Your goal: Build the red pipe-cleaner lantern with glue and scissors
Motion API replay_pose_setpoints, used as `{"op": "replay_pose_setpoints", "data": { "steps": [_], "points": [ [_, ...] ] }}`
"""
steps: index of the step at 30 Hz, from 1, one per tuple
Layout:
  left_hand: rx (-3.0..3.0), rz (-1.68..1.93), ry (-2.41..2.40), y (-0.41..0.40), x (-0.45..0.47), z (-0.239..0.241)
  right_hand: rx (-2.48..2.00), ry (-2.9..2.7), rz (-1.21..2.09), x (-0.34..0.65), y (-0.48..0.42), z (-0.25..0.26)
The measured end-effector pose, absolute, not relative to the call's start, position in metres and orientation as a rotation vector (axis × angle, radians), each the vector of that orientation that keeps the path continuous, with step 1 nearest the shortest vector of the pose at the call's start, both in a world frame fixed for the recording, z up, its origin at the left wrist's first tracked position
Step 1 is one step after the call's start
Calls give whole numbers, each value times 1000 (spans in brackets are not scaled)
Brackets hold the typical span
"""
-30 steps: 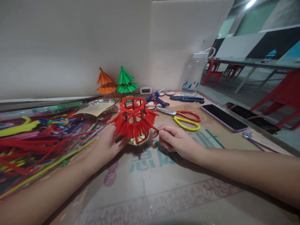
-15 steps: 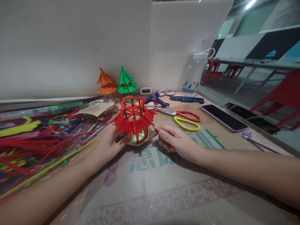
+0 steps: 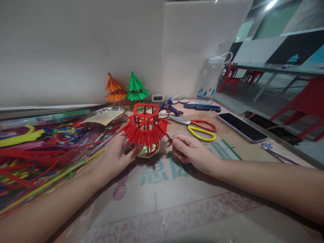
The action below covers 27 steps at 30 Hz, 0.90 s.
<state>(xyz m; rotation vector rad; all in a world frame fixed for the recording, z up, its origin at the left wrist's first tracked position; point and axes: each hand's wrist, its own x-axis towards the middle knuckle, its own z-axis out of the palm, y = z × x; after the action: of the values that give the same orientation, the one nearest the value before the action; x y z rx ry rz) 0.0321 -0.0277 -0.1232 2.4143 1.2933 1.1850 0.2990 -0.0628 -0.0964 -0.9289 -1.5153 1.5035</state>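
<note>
A red pipe-cleaner pavilion model (image 3: 145, 131) with a fringed roof, dark posts and a ring on top stands on a pale base (image 3: 147, 151). My left hand (image 3: 124, 150) grips it from the left, the thumb low by the base and the other fingers partly hidden behind the roof. Just right of the model, my right hand (image 3: 183, 146) pinches a short thin dark stick (image 3: 169, 137). The stick's tip points at the right edge of the roof; I cannot tell whether the two touch.
Pipe cleaners (image 3: 27, 158) heap up at left beside a metal tray (image 3: 106, 114). Orange (image 3: 115, 89) and green (image 3: 137, 88) models stand behind. A glue gun (image 3: 170, 107), scissors (image 3: 199, 126), blue pliers (image 3: 201, 107), a bottle (image 3: 208, 81) and a phone (image 3: 241, 127) lie or stand to the right.
The red model has turned or tilted slightly in my left hand. The dark stick in my right hand now sits closer to the roof's right edge.
</note>
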Motion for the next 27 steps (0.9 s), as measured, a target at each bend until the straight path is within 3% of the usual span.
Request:
{"op": "replay_pose_setpoints", "data": {
  "steps": [27],
  "points": [
    [2474, 1188, 1273, -26, 32, -123, -970, -1526, 1487, 298, -63, -94]
  ]
}}
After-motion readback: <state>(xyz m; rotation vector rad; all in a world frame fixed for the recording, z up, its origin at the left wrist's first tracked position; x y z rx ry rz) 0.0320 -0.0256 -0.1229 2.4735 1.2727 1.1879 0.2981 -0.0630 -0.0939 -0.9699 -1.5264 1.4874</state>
